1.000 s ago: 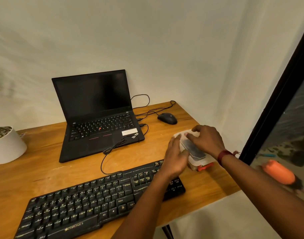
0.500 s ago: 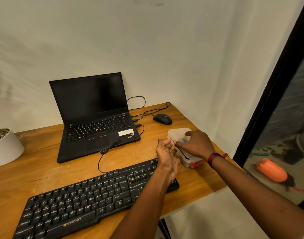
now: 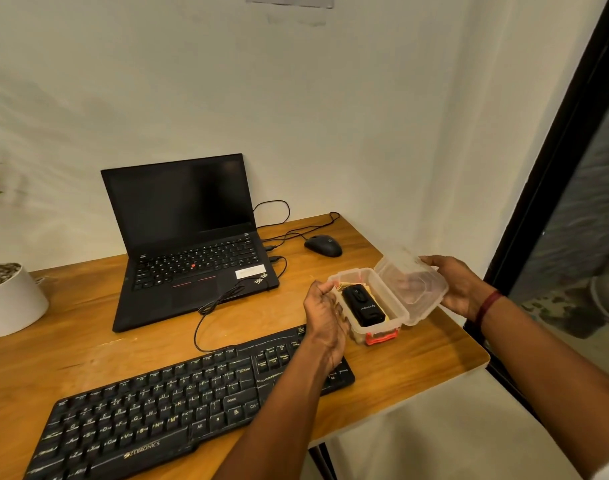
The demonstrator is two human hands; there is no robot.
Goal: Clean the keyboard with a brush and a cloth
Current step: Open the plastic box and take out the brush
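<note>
Counter (image 3: 88,341), read as a clock face with 6 nearest the person.

6–7 o'clock: keyboard (image 3: 192,407), black, flat on the counter and angled, right end toward 4. Nothing touches its keys. Its cable (image 3: 206,323) loops off toward 12.

4 o'clock: left hand (image 3: 325,320), forearm crossing over the keyboard's right end. Fingers are curled against the left wall of the box (image 3: 377,329), with the thumb at its far corner, so it grips and steadies the box.

3 o'clock: the box is clear plastic and sits on the counter just past the keyboard's right end. Inside lies a black block (image 3: 363,304) on something pale. A red part (image 3: 382,337) shows low at the near end. Cannot tell whether any of this is the brush or the cloth.

3 o'clock, right of the box: lid (image 3: 410,289), clear, tipped up and away, its lower edge at the box's right rim. Hinged or free: cannot tell. Right hand (image 3: 459,289) holds it, fingers curled behind, thumb at the far edge.

12 o'clock: laptop (image 3: 189,244), open, screen dark. 1–2 o'clock: mouse (image 3: 323,245). 9 o'clock: white pot (image 3: 9,303).

Progress, as judged: very early. The box is open, but no tool is in hand. Taking out brush and cloth, then brushing and wiping, are all left.
</note>
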